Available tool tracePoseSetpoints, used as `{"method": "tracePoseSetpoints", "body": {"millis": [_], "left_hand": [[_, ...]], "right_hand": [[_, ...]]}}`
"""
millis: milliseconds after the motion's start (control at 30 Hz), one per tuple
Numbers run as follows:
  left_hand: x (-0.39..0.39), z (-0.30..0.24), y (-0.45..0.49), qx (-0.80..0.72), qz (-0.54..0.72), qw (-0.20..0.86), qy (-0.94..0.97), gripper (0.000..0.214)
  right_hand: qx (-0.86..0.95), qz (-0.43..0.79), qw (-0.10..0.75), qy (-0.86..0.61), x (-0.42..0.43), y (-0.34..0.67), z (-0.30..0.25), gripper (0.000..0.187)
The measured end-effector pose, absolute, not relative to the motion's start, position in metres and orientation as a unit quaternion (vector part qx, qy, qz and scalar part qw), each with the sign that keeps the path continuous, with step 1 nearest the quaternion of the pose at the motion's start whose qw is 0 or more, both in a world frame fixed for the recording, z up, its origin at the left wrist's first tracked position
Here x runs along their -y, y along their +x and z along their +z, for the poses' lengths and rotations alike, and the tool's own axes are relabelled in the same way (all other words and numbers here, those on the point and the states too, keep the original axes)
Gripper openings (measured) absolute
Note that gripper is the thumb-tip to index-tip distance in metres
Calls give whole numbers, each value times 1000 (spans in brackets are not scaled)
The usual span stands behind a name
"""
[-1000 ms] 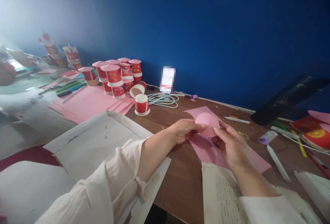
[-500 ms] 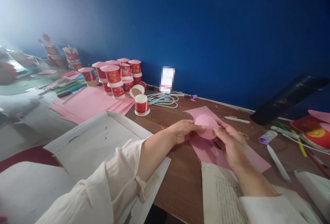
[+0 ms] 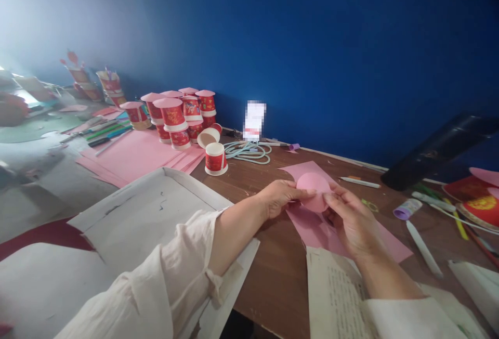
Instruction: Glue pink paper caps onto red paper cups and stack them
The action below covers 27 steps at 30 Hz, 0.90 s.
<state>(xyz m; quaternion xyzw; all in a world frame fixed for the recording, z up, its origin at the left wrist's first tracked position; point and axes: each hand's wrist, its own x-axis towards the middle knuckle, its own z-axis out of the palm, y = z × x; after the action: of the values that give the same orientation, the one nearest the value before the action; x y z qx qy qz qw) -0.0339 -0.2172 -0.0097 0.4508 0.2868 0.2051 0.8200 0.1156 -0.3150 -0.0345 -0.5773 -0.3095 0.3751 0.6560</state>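
Note:
A round pink paper disc (image 3: 313, 185) is held up between both of my hands. My left hand (image 3: 281, 197) pinches its left edge, thumb lying across the front. On the right edge, my right hand (image 3: 348, 217) grips it between thumb and fingers. Whether the disc is flat or slightly coned I cannot tell. Beneath the hands lies a larger pink paper sheet (image 3: 384, 237) with cut edges, partly hidden by the disc and my right hand. A printed page (image 3: 331, 287) lies in front of that sheet.
Red paper cups with pink cone tops (image 3: 173, 115) stand stacked at the back left. An upside-down red cup (image 3: 215, 159) is nearer. Pink sheets (image 3: 128, 157), a light blue cord (image 3: 249, 153), a white pen (image 3: 424, 248) and a black cylinder (image 3: 436, 152) lie around.
Both hands keep their pinch on the pink paper disc, almost in place. The whole view has shifted very slightly.

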Motion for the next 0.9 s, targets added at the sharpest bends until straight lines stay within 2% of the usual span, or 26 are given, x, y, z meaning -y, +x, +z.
{"method": "tracePoseSetpoints", "body": {"millis": [267, 433, 733, 900], "left_hand": [[214, -7, -38, -235, 155, 840, 464, 46], [215, -9, -36, -265, 169, 838, 446, 43], [216, -12, -33, -270, 195, 838, 432, 51], [216, -9, -33, -284, 190, 830, 440, 51]], "right_hand": [[300, 355, 677, -570, 316, 116, -33, 45], [302, 364, 662, -582, 316, 114, -33, 47], [315, 378, 654, -574, 317, 114, -35, 44], [299, 425, 664, -538, 317, 110, -30, 40]]}}
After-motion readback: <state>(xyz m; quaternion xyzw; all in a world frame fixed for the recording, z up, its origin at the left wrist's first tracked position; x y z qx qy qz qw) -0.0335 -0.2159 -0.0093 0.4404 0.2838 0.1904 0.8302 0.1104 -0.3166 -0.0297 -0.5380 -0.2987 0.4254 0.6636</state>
